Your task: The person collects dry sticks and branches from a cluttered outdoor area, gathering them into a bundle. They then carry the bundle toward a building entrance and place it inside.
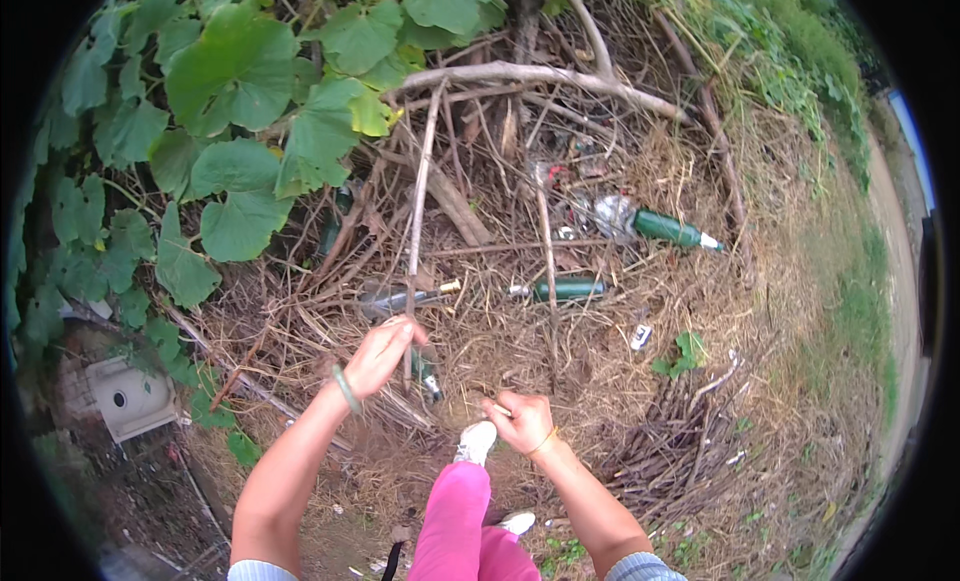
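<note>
My left hand [386, 356], with a pale green bangle at its wrist, is at the lower end of a long bare stick [422, 183]; whether its fingers close on the stick is unclear. My right hand [523, 421], a thin yellow band at the wrist, is curled around a short pale piece [502, 410], likely a twig end. Dry straw lies beneath both hands. Just past my left hand lies a clear glass bottle [390, 302], and a green bottle [426, 376] rests beside that hand. Another green glass bottle [570, 289] lies further right, behind a thin upright stick [546, 239].
A pile of dark twigs [667, 453] lies at the right. Thick branches [540, 73] and a third green bottle [667, 228] lie further out. Broad-leaved vines [232, 70] spread at upper left, above a discarded sink [131, 398]. My white shoe [476, 442] is near my right hand.
</note>
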Action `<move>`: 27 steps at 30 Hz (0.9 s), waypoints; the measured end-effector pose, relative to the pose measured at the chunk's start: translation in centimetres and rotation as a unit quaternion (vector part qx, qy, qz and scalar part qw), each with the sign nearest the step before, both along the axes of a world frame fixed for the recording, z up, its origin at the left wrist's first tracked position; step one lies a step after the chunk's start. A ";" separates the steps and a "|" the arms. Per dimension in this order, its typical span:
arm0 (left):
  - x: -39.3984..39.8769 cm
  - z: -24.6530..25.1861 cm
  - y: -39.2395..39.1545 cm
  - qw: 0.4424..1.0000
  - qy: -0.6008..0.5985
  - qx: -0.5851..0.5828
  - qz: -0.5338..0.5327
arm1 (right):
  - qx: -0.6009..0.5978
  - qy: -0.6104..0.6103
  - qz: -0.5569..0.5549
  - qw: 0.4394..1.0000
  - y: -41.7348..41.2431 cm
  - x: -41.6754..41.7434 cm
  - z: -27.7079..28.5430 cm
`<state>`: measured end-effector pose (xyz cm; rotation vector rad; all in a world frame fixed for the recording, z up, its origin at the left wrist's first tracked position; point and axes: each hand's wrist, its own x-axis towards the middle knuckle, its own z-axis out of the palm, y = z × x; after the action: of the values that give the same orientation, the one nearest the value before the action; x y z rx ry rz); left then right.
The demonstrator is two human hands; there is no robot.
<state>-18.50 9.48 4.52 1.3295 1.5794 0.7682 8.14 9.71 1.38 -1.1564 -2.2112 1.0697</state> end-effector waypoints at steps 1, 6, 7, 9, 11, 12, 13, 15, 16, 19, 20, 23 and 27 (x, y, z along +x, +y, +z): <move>1.7 -0.9 0.6 0.996 0.020 0.084 0.011 | 0.037 0.017 0.028 0.999 0.1 -0.2 3.5; 7.5 -2.0 -0.7 0.994 -0.047 -0.024 0.099 | 0.104 0.038 0.125 0.986 -2.5 4.4 15.1; 8.3 -3.0 -2.4 0.985 -0.104 -0.061 0.126 | 0.122 0.023 0.146 0.982 -3.4 5.5 16.9; 9.7 -4.6 -6.5 0.964 -0.176 -0.126 0.156 | 0.152 -0.004 0.168 0.974 -5.5 7.9 18.1; 10.6 -4.9 -11.6 0.940 -0.217 -0.182 0.191 | 0.158 -0.049 0.158 0.973 -9.2 10.7 16.5; 10.8 -4.6 -14.1 0.935 -0.208 -0.208 0.197 | 0.138 -0.099 0.191 0.967 -10.4 12.5 15.9; 11.1 -4.4 -16.8 0.941 -0.173 -0.211 0.199 | 0.095 -0.222 0.262 0.934 -11.5 14.5 15.4; 11.7 -3.8 -21.3 0.917 -0.155 -0.274 0.245 | 0.108 -0.256 0.243 0.929 -14.6 19.6 12.0; 12.1 -3.4 -23.3 0.910 -0.166 -0.296 0.238 | 0.091 -0.262 0.250 0.928 -15.7 22.4 11.0; 12.8 -3.6 -28.7 0.898 -0.182 -0.318 0.244 | 0.059 -0.382 0.306 0.870 -18.5 29.5 10.2; 13.4 -3.4 -29.8 0.895 -0.161 -0.334 0.247 | 0.045 -0.413 0.322 0.851 -19.2 31.7 9.5; 14.3 -3.8 -33.3 0.890 -0.150 -0.343 0.261 | -0.003 -0.519 0.389 0.761 -18.4 36.0 9.3; 16.3 -0.4 -35.5 0.902 -0.135 -0.338 0.233 | -0.073 -0.642 0.251 0.721 -24.9 46.0 -2.7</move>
<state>-2.15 -26.05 4.14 0.3277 1.7275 0.5604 54.15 -15.19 -1.36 -1.7264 -3.7353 0.5777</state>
